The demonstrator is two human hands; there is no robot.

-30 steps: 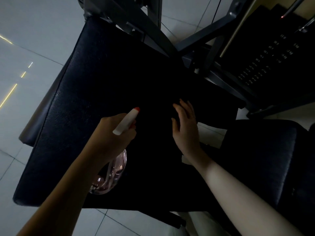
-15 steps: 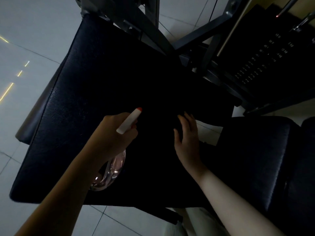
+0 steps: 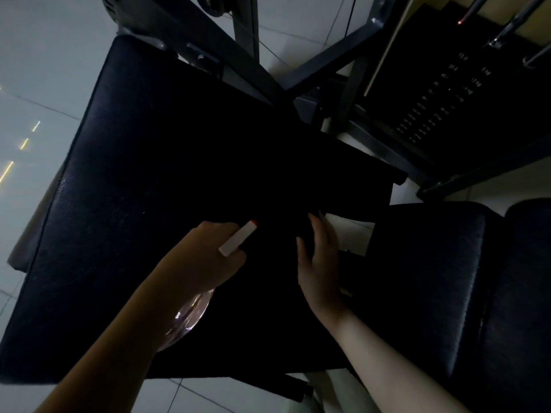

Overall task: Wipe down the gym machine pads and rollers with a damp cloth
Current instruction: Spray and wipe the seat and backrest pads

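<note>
Two hands worked over the large black pad (image 3: 104, 204) that filled the centre and left of the frame. The left hand (image 3: 205, 257), lower centre, was clenched round a clear spray bottle (image 3: 190, 317), its white, red-tipped nozzle pointing up and right across the pad. The right hand (image 3: 320, 263), just right of it, lay released, with fingers straight and flat on a matte dark sheet, apparently the cloth (image 3: 268, 189), which covered the pad's right half; the dim light left its edges hard to tell from the vinyl. A second pad (image 3: 432, 263) sat at the lower right, and the grey frame (image 3: 328, 64) and weight stack (image 3: 432, 99) occupied the upper right above a pale tiled floor (image 3: 44, 55). Judged risks: spray released from this angle could overshoot onto the frame or floor and leave the tiles slippery. The flat hand had no grip on the cloth, which could bunch or slide off the pad's right edge. In such poor light, parts of the pad and any rollers, none visible here, could be missed.
</note>
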